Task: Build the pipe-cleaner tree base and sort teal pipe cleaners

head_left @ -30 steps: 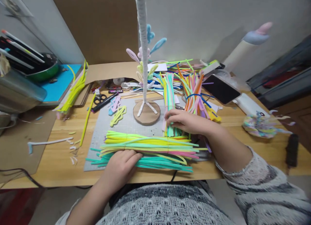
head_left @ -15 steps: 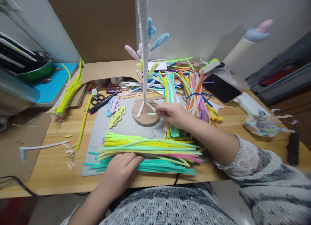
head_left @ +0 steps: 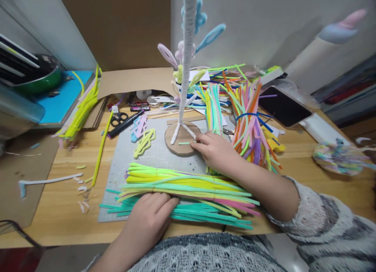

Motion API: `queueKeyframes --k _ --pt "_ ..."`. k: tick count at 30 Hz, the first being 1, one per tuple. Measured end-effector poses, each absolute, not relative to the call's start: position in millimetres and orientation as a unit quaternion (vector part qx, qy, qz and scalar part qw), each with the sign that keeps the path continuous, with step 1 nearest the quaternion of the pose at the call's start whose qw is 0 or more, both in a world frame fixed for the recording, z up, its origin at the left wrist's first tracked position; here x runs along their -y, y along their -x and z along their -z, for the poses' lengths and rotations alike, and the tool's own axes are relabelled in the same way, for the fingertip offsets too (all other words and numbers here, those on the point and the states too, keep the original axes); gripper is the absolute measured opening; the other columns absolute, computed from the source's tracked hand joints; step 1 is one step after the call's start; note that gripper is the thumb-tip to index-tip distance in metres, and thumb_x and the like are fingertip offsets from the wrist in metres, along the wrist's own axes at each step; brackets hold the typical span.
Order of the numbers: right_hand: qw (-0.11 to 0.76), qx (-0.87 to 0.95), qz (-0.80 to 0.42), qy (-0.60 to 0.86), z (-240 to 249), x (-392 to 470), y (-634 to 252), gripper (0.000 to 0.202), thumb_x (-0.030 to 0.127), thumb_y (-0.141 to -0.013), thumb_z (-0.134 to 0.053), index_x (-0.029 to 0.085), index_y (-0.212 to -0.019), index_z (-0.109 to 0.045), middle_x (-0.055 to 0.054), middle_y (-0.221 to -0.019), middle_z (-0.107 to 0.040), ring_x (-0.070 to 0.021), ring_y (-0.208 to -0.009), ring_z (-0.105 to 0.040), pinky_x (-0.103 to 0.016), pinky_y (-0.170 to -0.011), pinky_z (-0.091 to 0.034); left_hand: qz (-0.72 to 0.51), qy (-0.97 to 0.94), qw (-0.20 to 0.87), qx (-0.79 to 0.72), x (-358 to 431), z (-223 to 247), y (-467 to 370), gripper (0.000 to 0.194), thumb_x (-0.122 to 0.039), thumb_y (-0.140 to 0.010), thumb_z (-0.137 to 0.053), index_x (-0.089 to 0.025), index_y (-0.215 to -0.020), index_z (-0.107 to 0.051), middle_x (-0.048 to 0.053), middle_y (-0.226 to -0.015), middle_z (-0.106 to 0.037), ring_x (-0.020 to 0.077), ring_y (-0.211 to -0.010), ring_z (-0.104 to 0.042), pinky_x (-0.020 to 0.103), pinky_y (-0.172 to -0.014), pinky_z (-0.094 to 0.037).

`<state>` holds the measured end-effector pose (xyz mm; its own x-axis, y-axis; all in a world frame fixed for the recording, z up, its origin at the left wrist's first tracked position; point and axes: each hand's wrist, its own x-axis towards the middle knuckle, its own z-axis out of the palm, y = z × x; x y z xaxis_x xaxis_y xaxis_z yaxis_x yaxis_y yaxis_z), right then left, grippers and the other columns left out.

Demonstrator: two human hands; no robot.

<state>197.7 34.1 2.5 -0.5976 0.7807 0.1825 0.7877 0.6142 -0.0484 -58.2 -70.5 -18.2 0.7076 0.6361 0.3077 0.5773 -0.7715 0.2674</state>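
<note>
My right hand (head_left: 216, 151) pinches the end of a mint green pipe cleaner (head_left: 184, 143), whose tip lies over the round cardboard base (head_left: 179, 138) of a white-wrapped stem (head_left: 185, 64) with pastel loops. My left hand (head_left: 150, 219) rests flat on a bundle of teal, yellow and green pipe cleaners (head_left: 188, 186) lying across the grey cutting mat (head_left: 129, 162) near the desk's front edge. A green bundle (head_left: 214, 107) stands behind my right hand.
A mixed orange, pink and purple bundle (head_left: 249, 123) lies right of my hand. Scissors (head_left: 120, 117) and a black marker (head_left: 125, 124) lie at the mat's far left corner. A phone (head_left: 283, 109) is at the back right. Yellow pipe cleaners (head_left: 82, 111) lie left.
My right hand moved from gripping the green bundle to pulling one mint strand leftward over the cardboard base. My left hand stayed on the front bundle. The camera shifted closer.
</note>
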Motion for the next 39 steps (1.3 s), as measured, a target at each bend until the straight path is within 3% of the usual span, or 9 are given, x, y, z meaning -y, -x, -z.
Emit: queueKeyframes --k 5,13,20,23,29,34,39 --pt "0.047 0.894 0.005 0.446 -3 -23 -195 0.046 0.012 -0.086 -0.042 0.024 -0.130 -0.050 -0.011 -0.112 -0.058 -0.0229 -0.089 -0.051 -0.035 -0.076 -0.036 -0.194 -0.920 0.075 -0.332 69 18 58 0.025 -0.016 -0.090 -0.038 -0.015 -0.104 -0.058 0.008 -0.087 -0.065 0.0199 -0.073 -0.058 0.032 -0.059 -0.046" --pt "0.038 0.892 -0.004 0.451 -13 -14 -195 0.052 0.010 -0.086 -0.040 0.022 -0.137 -0.040 -0.012 -0.124 -0.055 -0.0258 -0.096 -0.053 -0.038 -0.080 -0.034 -0.193 -0.918 0.079 -0.337 69 17 58 0.025 -0.018 -0.091 -0.038 -0.015 -0.105 -0.058 0.007 -0.086 -0.065 0.0204 -0.073 -0.058 0.032 -0.060 -0.046" --pt "0.159 0.866 -0.058 0.471 -41 -23 -243 0.044 0.002 -0.078 -0.041 0.019 -0.113 -0.062 -0.009 -0.115 -0.062 -0.0221 -0.099 -0.056 -0.035 -0.079 -0.037 -0.197 -0.918 0.085 -0.334 71 19 60 0.024 -0.020 -0.091 -0.040 -0.015 -0.106 -0.058 0.007 -0.088 -0.064 0.0202 -0.075 -0.057 0.032 -0.062 -0.045" --pt "0.145 0.874 -0.067 0.459 -43 -32 -266 0.038 0.003 -0.076 -0.043 0.023 -0.095 -0.069 -0.006 -0.106 -0.065 -0.0221 -0.095 -0.058 -0.037 -0.080 -0.036 -0.190 -0.920 0.087 -0.332 71 19 60 0.024 -0.019 -0.090 -0.040 -0.015 -0.107 -0.058 0.007 -0.088 -0.064 0.0198 -0.075 -0.056 0.032 -0.062 -0.044" --pt "0.131 0.892 -0.098 0.420 -45 -32 -269 0.032 0.026 -0.090 -0.044 0.026 -0.118 -0.060 -0.007 -0.127 -0.056 -0.0266 -0.117 -0.047 -0.044 -0.092 -0.029 -0.185 -0.920 0.092 -0.334 69 20 60 0.025 -0.018 -0.090 -0.040 -0.015 -0.107 -0.058 0.007 -0.087 -0.063 0.0199 -0.076 -0.056 0.032 -0.062 -0.044" --pt "0.113 0.888 -0.138 0.423 -47 -31 -268 0.031 0.031 -0.094 -0.038 0.020 -0.082 -0.064 -0.006 -0.099 -0.066 -0.0204 -0.095 -0.058 -0.041 -0.087 -0.027 -0.189 -0.920 0.092 -0.331 69 18 59 0.024 -0.018 -0.090 -0.040 -0.015 -0.107 -0.057 0.008 -0.088 -0.064 0.0203 -0.076 -0.057 0.032 -0.061 -0.044" --pt "0.092 0.895 -0.152 0.410 -48 -32 -277 0.019 0.029 -0.088 -0.049 0.019 -0.077 -0.061 -0.008 -0.108 -0.063 -0.0211 -0.097 -0.057 -0.039 -0.086 -0.032 -0.189 -0.919 0.088 -0.334 69 18 59 0.025 -0.017 -0.089 -0.039 -0.015 -0.106 -0.058 0.008 -0.088 -0.064 0.0201 -0.075 -0.057 0.031 -0.062 -0.044"
